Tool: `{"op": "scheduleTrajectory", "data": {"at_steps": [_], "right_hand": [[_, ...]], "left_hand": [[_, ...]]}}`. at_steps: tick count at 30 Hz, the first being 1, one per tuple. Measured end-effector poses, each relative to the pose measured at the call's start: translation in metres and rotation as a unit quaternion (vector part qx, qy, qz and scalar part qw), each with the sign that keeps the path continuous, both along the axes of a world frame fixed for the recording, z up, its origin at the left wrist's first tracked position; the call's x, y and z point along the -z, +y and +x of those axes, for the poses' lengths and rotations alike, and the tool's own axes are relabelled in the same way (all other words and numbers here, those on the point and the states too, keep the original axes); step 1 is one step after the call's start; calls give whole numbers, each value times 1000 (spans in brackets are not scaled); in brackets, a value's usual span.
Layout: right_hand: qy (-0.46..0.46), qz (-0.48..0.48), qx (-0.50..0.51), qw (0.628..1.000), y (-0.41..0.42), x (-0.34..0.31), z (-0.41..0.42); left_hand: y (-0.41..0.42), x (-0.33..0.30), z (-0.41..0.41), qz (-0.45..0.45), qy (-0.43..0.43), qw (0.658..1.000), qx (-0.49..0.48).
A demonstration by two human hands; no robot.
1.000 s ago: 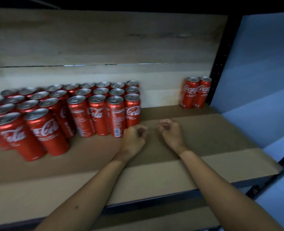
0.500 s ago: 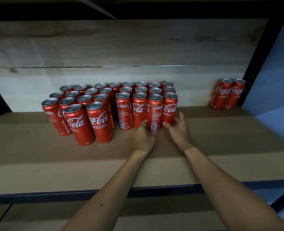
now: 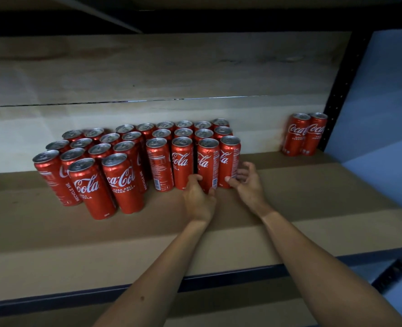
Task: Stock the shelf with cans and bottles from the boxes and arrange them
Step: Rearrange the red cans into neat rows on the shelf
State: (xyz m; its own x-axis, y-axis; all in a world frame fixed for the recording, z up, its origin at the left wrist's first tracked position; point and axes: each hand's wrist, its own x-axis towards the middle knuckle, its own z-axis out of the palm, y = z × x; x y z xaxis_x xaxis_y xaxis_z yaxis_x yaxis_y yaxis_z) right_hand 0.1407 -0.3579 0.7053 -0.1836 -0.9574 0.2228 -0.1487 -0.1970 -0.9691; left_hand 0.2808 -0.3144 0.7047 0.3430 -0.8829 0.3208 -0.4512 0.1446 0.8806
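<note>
Several tall red Coca-Cola cans stand packed together in a block (image 3: pixel 134 161) on the brown shelf board (image 3: pixel 313 190). My left hand (image 3: pixel 198 197) grips the base of a front-row can (image 3: pixel 208 166), thumb and fingers on either side of it. Just to the right, my right hand (image 3: pixel 248 184) has its fingers curled around the base of the rightmost front can (image 3: pixel 229 159). Two more red cans (image 3: pixel 305 134) stand apart at the far right, against the back wall.
A pale wooden back panel (image 3: pixel 148 74) closes the shelf behind the cans. A black perforated upright (image 3: pixel 336 90) marks the right end, with a blue wall (image 3: pixel 388 102) beyond. The shelf's dark front rail (image 3: pixel 219 279) runs below my forearms.
The view swung so the block of cans sits nearer the middle. Both hands went from loose fists on the board to the front-right cans and now hold their bases.
</note>
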Motion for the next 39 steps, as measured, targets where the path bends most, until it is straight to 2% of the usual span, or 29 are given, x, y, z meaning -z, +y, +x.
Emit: {"op": "scheduleTrajectory", "data": {"at_steps": [3,7,10,14,18,21,26,32,35,39], "right_hand": [[22,6,-22,1000,-3,-1,-7],[-25,12,-61,998,-3,-4,-15],[-14,17,-94,995,-1,-7,-22],[3,18,-128,992,2,-8,-33],[-12,23,-154,988,10,-6,-48],[19,20,-140,990,17,-7,-42],[68,-6,-35,997,15,1,-27],[28,-11,-65,997,26,-2,-36],[63,-2,-81,995,28,-2,-33],[133,-11,-36,990,23,6,-30]], "left_hand": [[-4,-4,1,4,14,1000,10],[-10,-1,0,10,-18,1000,16],[-11,0,-3,-10,-4,999,33],[-13,-4,0,18,47,996,77],[-15,-8,7,18,7,993,119],[-12,-5,9,18,49,986,155],[-7,-7,10,35,110,970,214],[-10,-3,9,21,125,971,201],[-10,-1,11,23,122,972,200],[-10,-1,12,23,119,972,200]]}}
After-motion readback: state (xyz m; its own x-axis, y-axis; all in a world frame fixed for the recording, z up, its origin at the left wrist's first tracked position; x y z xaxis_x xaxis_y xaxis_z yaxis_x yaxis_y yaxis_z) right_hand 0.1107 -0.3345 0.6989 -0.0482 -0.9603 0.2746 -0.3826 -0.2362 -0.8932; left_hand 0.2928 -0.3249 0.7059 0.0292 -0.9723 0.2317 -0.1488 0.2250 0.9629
